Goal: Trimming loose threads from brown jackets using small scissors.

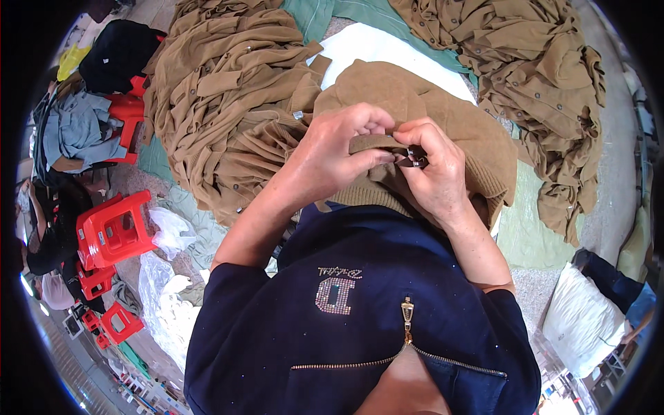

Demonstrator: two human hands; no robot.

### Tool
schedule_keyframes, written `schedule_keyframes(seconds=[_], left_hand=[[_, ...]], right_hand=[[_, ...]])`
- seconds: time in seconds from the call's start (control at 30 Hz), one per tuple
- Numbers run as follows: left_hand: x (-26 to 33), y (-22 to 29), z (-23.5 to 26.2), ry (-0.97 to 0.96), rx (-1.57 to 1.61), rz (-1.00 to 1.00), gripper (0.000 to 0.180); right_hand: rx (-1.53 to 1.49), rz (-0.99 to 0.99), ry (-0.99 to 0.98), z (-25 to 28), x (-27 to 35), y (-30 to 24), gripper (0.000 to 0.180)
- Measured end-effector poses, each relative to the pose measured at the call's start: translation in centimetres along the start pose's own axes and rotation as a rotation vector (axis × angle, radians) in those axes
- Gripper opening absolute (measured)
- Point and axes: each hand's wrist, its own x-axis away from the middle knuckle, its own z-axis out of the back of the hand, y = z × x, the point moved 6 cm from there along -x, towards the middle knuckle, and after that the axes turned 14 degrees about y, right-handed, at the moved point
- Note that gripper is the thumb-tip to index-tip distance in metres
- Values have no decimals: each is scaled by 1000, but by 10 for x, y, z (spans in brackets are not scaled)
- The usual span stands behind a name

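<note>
Up in front of my chest, my left hand [340, 146] is closed, pinching the edge of a brown knit garment [377, 144] between thumb and fingers. Close against it, my right hand [437, 162] curls around a small dark metal tool [417, 160] that looks like thread snips. Its thumb and forefinger also meet the garment's edge. The tips of the tool are partly hidden by the fingers and cloth. The rest of the brown garment [443, 117], with a ribbed hem, spreads over the work surface beyond my hands.
A large heap of brown buttoned garments [214, 104] lies at left, another heap [532, 90] at right. A white sheet [394, 55] shows between them. Red plastic stools [114, 228] and clear plastic bags [169, 232] stand at far left. A stuffed white sack [581, 321] sits at lower right.
</note>
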Motion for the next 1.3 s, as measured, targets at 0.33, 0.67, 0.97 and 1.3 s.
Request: schedule_keyframes(seconds=[0.33, 0.67, 0.97, 1.3], left_hand=[[1, -3, -1, -69, -210, -65, 27], [4, -5, -11, 4, -270, -245, 16], [8, -5, -20, 283, -449, -481, 13], [22, -100, 70, 130, -128, 276, 11]], right_hand=[[26, 227, 104, 4, 7, -1, 23], [-42, 62, 222, 9, 3, 7, 23], [112, 224, 148, 7, 7, 5, 26], [241, -330, -108, 41, 38, 79, 17]])
